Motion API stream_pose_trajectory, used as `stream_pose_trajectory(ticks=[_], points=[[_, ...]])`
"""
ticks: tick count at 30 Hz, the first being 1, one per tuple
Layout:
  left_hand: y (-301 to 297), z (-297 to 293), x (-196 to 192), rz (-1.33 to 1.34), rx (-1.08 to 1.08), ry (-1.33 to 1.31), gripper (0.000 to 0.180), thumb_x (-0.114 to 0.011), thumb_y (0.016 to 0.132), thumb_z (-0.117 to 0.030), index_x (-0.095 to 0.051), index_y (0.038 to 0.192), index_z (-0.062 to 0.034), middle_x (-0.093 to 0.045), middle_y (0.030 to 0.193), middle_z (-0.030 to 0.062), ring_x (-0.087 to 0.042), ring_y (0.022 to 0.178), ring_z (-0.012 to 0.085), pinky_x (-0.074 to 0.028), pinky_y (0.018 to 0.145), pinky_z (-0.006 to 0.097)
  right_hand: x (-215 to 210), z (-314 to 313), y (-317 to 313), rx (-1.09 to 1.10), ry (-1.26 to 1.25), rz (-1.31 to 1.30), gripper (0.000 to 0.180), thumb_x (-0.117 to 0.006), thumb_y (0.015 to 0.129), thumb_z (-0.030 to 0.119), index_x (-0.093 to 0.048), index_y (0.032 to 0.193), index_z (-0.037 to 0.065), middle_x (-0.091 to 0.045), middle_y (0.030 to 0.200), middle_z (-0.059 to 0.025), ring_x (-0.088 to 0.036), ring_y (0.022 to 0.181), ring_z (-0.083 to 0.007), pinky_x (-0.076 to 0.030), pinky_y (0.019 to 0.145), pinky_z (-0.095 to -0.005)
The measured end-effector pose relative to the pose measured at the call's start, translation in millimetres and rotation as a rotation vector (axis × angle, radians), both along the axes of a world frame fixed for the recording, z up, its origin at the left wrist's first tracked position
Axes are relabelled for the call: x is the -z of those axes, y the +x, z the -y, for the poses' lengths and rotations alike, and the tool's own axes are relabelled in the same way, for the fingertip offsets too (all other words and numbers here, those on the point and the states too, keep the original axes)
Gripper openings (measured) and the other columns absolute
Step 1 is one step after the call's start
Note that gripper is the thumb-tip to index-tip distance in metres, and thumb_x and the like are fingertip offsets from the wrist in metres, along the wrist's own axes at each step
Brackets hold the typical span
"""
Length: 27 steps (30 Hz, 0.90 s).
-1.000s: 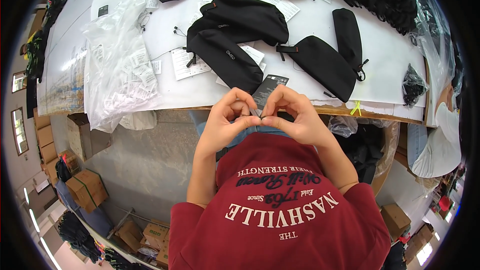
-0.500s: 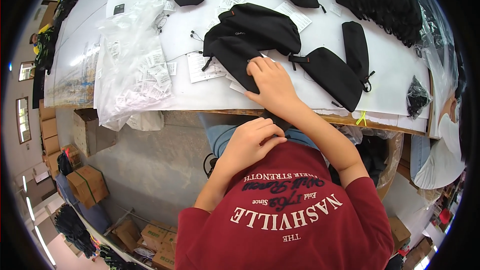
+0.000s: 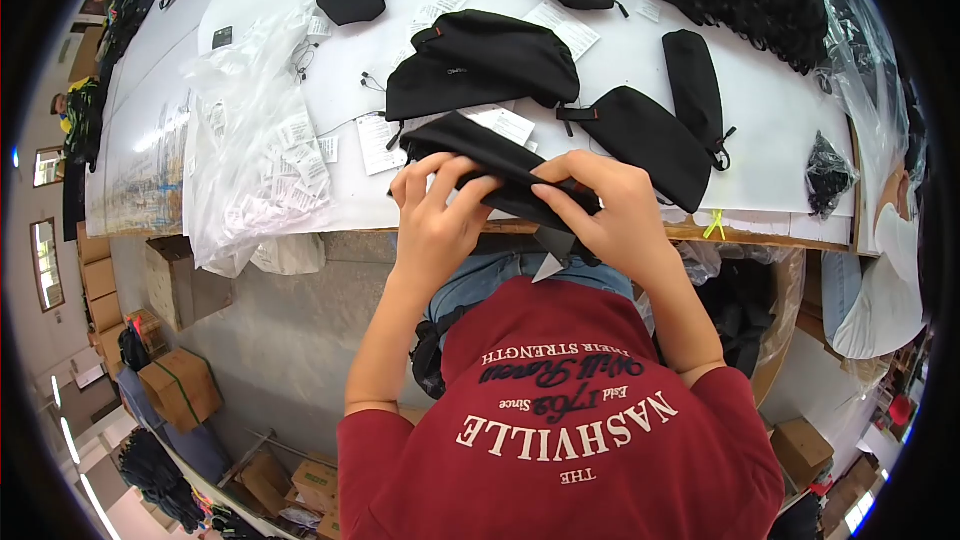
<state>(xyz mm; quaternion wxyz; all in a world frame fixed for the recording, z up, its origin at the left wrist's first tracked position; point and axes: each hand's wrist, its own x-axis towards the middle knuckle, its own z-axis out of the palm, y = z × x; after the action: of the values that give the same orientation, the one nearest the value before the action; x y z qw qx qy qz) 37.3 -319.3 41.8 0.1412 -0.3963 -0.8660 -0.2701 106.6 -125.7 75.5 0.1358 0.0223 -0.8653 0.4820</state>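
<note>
Black pouch (image 3: pixel 468 138) is at frame centre. I see the left hand (image 3: pixel 438 218) half-curled over its left end, the right hand (image 3: pixel 612 210) pinching its edge between thumb and forefinger. A slack grip could let it slip; dragging fabric could crease the card (image 3: pixel 547 267) below.

The left forearm (image 3: pixel 385 325) and right forearm (image 3: pixel 682 305) slant inward; the left hand (image 3: pixel 437 215) grips with its fingers (image 3: pixel 449 176) bent and spread, the right hand (image 3: pixel 612 210) pinches between thumb (image 3: pixel 570 208) and index finger (image 3: pixel 575 170)
</note>
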Motion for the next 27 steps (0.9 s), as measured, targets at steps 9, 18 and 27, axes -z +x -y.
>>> stream_pose_trajectory(ticks=[9,18,27], points=[[0,2,-1,-0.079,0.164,0.067,0.026,-0.068,0.060,-0.005,-0.067,0.085,-0.0105,-0.065,0.088,-0.0025,-0.057,0.089,0.0183,-0.038,0.082,0.033,-2,1,10,-0.058,-0.031,0.066,0.012,-0.069,0.080,0.013,-0.061,0.083,0.004,-0.063,0.073,-0.0094,-0.061,0.062,-0.0251,-0.047,0.056,-0.0307],[-1,5,-2,-0.137,0.203,0.030,0.027,-0.069,0.060,-0.008,-0.068,0.088,-0.0097,-0.064,0.087,-0.0018,-0.057,0.086,0.0180,-0.041,0.080,0.032,-7,-2,10,-0.093,-0.159,0.189,0.014,-0.068,0.081,0.013,-0.060,0.084,0.002,-0.065,0.074,-0.0103,-0.064,0.065,-0.0229,-0.049,0.057,-0.0296],[15,2,-32,0.210,0.366,-0.266,0.026,-0.065,0.059,-0.003,-0.064,0.085,-0.0046,-0.060,0.113,0.0121,-0.056,0.107,0.0286,-0.046,0.084,0.038,8,-6,-6,0.159,0.043,-0.190,0.010,-0.069,0.079,0.008,-0.063,0.085,0.002,-0.066,0.083,-0.0089,-0.065,0.070,-0.0220,-0.050,0.061,-0.0288]])
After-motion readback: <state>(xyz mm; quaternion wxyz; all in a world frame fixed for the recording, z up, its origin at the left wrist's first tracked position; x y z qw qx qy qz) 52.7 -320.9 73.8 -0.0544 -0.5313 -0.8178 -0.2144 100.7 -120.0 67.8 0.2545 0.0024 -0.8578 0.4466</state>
